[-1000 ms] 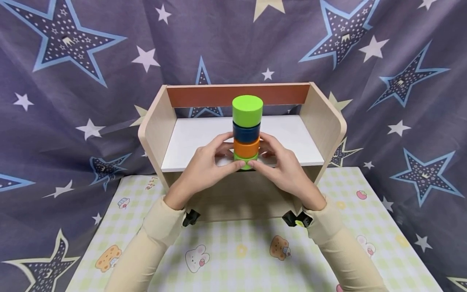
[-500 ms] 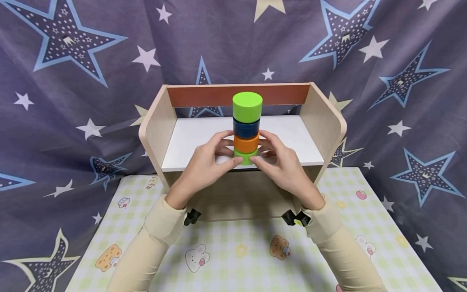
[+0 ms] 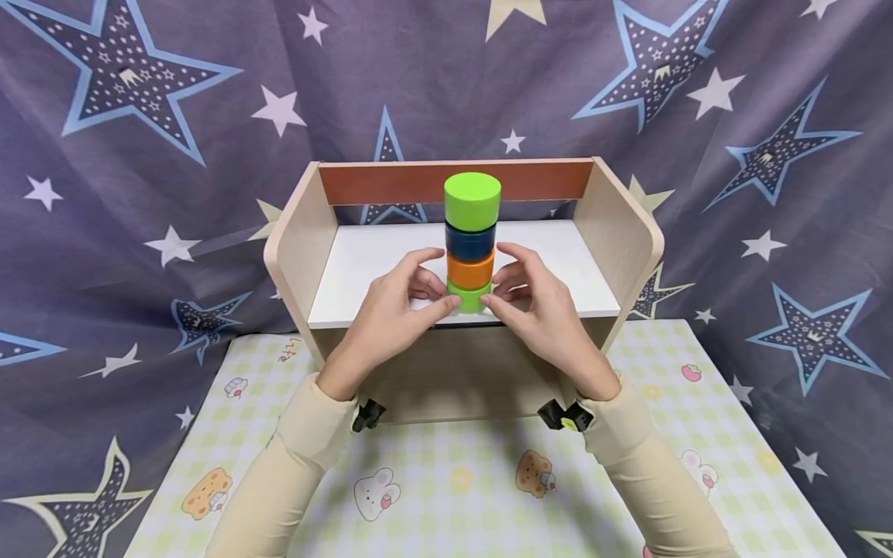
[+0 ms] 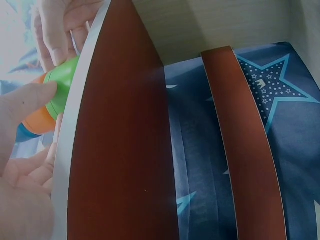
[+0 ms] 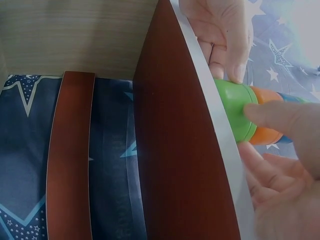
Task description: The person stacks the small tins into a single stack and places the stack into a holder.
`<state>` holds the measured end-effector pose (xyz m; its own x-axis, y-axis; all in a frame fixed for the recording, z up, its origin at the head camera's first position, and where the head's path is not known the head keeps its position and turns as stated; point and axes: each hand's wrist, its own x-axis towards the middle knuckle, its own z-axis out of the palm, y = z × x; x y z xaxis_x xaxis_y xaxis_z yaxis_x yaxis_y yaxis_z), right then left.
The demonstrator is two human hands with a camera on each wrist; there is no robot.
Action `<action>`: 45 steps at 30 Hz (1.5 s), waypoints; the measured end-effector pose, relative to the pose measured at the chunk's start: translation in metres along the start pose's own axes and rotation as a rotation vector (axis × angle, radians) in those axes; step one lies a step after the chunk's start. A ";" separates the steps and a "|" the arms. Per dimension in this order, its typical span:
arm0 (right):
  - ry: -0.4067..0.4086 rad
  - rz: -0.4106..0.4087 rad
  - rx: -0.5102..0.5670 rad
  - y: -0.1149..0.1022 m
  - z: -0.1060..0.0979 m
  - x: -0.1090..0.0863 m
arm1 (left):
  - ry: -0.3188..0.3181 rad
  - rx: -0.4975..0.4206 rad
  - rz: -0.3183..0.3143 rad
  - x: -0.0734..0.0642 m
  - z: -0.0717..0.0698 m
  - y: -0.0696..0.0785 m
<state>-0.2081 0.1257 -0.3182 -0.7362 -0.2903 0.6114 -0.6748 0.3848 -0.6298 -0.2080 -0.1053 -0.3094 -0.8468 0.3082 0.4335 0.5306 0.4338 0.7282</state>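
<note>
A tower of coloured cylinders, like stacking cups (image 3: 470, 271), stands upright at the front edge of the white shelf (image 3: 377, 271). From the top it runs light green, dark blue, orange and light green. My left hand (image 3: 394, 314) cups its base from the left, thumb tip on the lowest green cup (image 4: 65, 82). From the right, my right hand (image 3: 547, 314) does the same, its thumb on that green cup (image 5: 236, 107). In the head view both index fingers stand slightly off the tower. The backs of the lower cups are hidden.
The shelf belongs to a small wooden unit with side panels (image 3: 617, 221) and a reddish-brown back rail (image 3: 391, 184). It stands on a table with a green checked cloth (image 3: 446, 496). A star-patterned curtain (image 3: 446, 70) hangs behind.
The tower has slid a little farther back onto the shelf from its front edge. Both hands have loosened, with index fingers and thumbs spreading outward.
</note>
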 end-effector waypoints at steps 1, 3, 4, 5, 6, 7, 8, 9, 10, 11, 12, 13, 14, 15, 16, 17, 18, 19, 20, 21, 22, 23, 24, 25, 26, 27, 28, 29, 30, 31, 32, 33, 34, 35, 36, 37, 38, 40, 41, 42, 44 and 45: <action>0.001 0.000 0.003 0.000 0.000 0.000 | 0.002 0.000 0.002 0.000 0.000 0.000; -0.002 -0.003 0.003 -0.001 0.000 -0.001 | 0.003 -0.002 0.008 -0.001 0.000 0.000; -0.005 -0.005 0.002 -0.001 0.000 -0.001 | 0.004 -0.001 0.010 -0.001 0.000 0.000; -0.007 -0.007 0.000 -0.001 0.000 -0.002 | 0.005 -0.003 0.013 -0.001 0.000 0.000; -0.011 -0.010 -0.003 -0.001 0.000 -0.002 | 0.007 -0.003 0.016 -0.001 0.000 0.000; -0.013 -0.013 -0.004 -0.001 -0.001 -0.002 | 0.010 -0.004 0.018 -0.002 0.000 0.000; -0.015 -0.015 -0.005 -0.002 -0.001 -0.002 | 0.011 -0.006 0.022 -0.002 0.000 0.000; -0.016 -0.017 -0.004 -0.002 -0.001 -0.003 | 0.013 -0.007 0.023 -0.002 0.000 0.000; -0.018 -0.018 -0.002 -0.002 -0.001 -0.003 | 0.015 -0.008 0.024 -0.002 0.000 0.000; -0.020 -0.019 0.000 -0.002 -0.001 -0.003 | 0.016 -0.008 0.025 -0.002 -0.001 0.000; -0.023 -0.018 -0.001 -0.002 -0.001 -0.003 | 0.015 -0.008 0.025 -0.002 -0.001 0.000; -0.027 -0.015 -0.001 -0.002 -0.001 -0.003 | 0.014 -0.009 0.025 -0.002 -0.001 0.000; -0.032 -0.012 -0.002 -0.002 -0.002 -0.003 | 0.013 -0.008 0.024 -0.003 -0.001 0.000; -0.038 -0.008 -0.005 -0.003 -0.002 -0.003 | 0.011 -0.007 0.021 -0.003 -0.001 0.000; -0.044 -0.004 -0.009 -0.003 -0.002 -0.003 | 0.011 -0.005 0.018 -0.003 -0.001 0.001; -0.051 0.001 -0.015 -0.003 -0.002 -0.003 | 0.009 -0.004 0.015 -0.003 -0.001 0.001; -0.057 0.006 -0.019 -0.003 -0.002 -0.003 | 0.009 -0.003 0.012 -0.003 0.000 0.001; -0.064 0.012 -0.018 -0.004 -0.003 -0.003 | 0.009 -0.002 0.010 -0.003 0.000 0.001; -0.072 0.017 -0.018 -0.004 -0.003 -0.003 | 0.010 -0.001 0.007 -0.003 0.000 0.001; -0.080 0.021 -0.021 -0.004 -0.003 -0.003 | 0.011 0.000 0.005 -0.002 0.000 0.001; -0.089 0.026 -0.021 -0.004 -0.003 -0.003 | 0.012 0.000 0.003 -0.002 0.000 0.001; -0.099 0.030 -0.022 -0.004 -0.003 -0.003 | 0.014 0.000 0.002 -0.002 0.001 0.001; -0.108 0.033 -0.028 -0.004 -0.003 -0.003 | 0.016 0.000 0.001 -0.002 0.001 0.001; -0.119 0.034 -0.033 -0.004 -0.004 -0.004 | 0.018 -0.001 0.000 -0.001 0.001 0.001; -0.130 0.033 -0.040 -0.004 -0.004 -0.004 | 0.019 0.000 -0.003 -0.001 0.001 0.001; -0.140 0.030 -0.046 -0.004 -0.004 -0.004 | 0.020 -0.001 -0.007 -0.001 0.001 0.001; -0.150 0.026 -0.053 -0.004 -0.004 -0.004 | 0.020 0.000 -0.011 -0.001 0.001 0.001; -0.161 0.022 -0.061 -0.004 -0.004 -0.004 | 0.020 0.001 -0.016 -0.001 0.001 0.001; -0.172 0.017 -0.068 -0.004 -0.004 -0.003 | 0.019 0.003 -0.020 -0.001 0.001 0.001; -0.183 0.012 -0.070 -0.004 -0.004 -0.003 | 0.018 0.006 -0.023 -0.001 0.001 0.002; -0.193 0.007 -0.074 -0.004 -0.003 -0.003 | 0.016 0.009 -0.025 -0.001 0.000 0.002; -0.201 0.005 -0.079 -0.005 -0.003 -0.002 | 0.014 0.011 -0.027 -0.001 0.000 0.002; -0.209 0.003 -0.084 -0.005 -0.003 -0.002 | 0.012 0.014 -0.028 -0.001 0.000 0.002; -0.216 0.002 -0.087 -0.005 -0.003 -0.002 | 0.010 0.017 -0.028 -0.001 0.000 0.002; -0.222 0.002 -0.092 -0.006 -0.003 -0.001 | 0.009 0.020 -0.028 -0.001 0.000 0.001; -0.228 0.003 -0.095 -0.006 -0.003 -0.001 | 0.008 0.023 -0.029 -0.001 0.000 0.001; -0.232 0.005 -0.099 -0.006 -0.003 0.000 | 0.007 0.025 -0.030 -0.001 -0.001 0.001; -0.242 0.008 -0.105 -0.006 -0.002 0.000 | 0.003 0.027 -0.035 -0.001 0.000 0.001; -0.247 0.011 -0.107 -0.006 -0.002 0.000 | 0.003 0.027 -0.037 -0.001 0.000 0.002; -0.250 0.013 -0.113 -0.006 -0.001 0.001 | 0.002 0.028 -0.039 -0.001 0.000 0.002; -0.253 0.015 -0.121 -0.006 -0.001 0.001 | 0.002 0.026 -0.041 -0.002 0.000 0.002; -0.253 0.015 -0.125 -0.006 -0.001 0.001 | 0.002 0.025 -0.039 -0.002 0.000 0.002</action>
<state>-0.2049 0.1239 -0.3132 -0.7460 -0.4874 0.4537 -0.6639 0.4911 -0.5640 -0.2054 -0.1047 -0.3088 -0.8669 0.2887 0.4063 0.4980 0.4663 0.7312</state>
